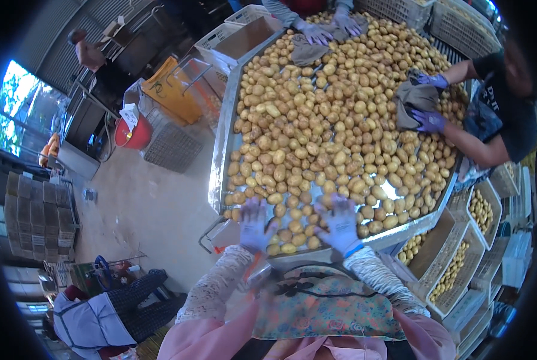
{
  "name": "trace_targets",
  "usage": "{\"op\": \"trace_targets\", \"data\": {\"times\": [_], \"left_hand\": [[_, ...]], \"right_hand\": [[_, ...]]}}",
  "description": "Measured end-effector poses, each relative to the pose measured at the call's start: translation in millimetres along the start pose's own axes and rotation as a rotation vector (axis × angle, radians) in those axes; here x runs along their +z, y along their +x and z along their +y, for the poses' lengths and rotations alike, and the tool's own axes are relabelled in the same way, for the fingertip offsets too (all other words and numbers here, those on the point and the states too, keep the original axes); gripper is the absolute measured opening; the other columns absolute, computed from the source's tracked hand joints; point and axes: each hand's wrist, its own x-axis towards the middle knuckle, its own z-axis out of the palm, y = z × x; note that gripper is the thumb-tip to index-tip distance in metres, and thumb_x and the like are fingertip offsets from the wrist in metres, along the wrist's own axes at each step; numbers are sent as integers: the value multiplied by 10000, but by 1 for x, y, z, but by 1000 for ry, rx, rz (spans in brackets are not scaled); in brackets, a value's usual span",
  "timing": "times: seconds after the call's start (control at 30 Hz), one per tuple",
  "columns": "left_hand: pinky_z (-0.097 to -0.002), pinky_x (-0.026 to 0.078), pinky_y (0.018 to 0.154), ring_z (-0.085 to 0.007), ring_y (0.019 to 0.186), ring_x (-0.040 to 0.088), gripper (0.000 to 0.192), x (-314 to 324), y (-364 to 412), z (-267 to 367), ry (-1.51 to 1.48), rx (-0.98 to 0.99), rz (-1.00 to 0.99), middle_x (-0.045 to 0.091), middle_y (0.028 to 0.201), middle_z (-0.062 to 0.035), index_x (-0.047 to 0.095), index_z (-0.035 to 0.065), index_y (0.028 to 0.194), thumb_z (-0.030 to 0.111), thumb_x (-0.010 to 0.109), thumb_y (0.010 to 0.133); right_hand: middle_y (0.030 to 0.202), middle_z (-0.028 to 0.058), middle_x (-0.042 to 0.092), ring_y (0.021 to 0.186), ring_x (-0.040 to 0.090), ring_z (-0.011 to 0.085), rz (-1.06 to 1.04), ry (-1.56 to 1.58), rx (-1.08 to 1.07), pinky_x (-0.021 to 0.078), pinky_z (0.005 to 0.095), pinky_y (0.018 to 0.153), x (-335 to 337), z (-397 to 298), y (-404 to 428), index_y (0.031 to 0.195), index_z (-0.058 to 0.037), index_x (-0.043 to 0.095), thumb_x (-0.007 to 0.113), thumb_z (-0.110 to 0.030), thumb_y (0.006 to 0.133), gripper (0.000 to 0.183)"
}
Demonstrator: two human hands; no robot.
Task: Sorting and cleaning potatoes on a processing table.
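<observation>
My left hand [254, 226], in a pale glove, lies palm down with spread fingers at the near left edge of a metal sorting table [222, 155]. My right hand [342, 228], gloved alike, rests farther right, its fingers apart and touching potatoes. Between my hands sits a small group of potatoes [295, 226]. A broad heap of potatoes [322, 121] covers much of the tabletop beyond. Neither hand is closed around anything.
Across the table a co-worker's gloved hands press a grey cloth [308, 50]. At the right another co-worker holds a grey-brown cloth [412, 101]. Plastic crates [457, 265] with potatoes stand at my right. A red bucket [135, 131] and a grey crate [171, 143] stand left.
</observation>
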Motion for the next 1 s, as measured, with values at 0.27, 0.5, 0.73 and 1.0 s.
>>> {"op": "trace_targets", "data": {"times": [0.27,0.5,0.73,1.0], "left_hand": [[-593,100,1171,-504,1439,182,932,-9,145,1,102,-336,80,177,1574,-293,252,96,1541,613,594,844],[-655,152,1134,-584,1357,220,767,-18,240,20,-83,-337,310,303,1498,-282,456,182,1449,492,685,786],[-699,142,1091,-554,1343,209,673,-18,298,24,63,-97,316,436,1442,-110,472,243,1422,389,661,792],[-563,345,1039,-320,1188,533,299,-18,279,20,182,187,457,647,1146,-96,665,145,1109,133,591,820]], "right_hand": [[1471,154,410,1374,339,408,-44,87,-344,226,592,1138,21,13,101,1364,-315,545,694,-522,739,675],[1458,138,459,1395,336,429,-38,28,-263,219,596,1165,3,74,181,1257,-261,630,724,-603,695,664],[1486,57,440,1409,231,516,-129,-205,-53,195,638,1149,-35,151,253,1170,-261,691,715,-550,732,526],[1088,49,620,928,624,278,189,-130,-226,508,425,786,-37,100,269,977,-185,675,743,-134,687,302]]}}
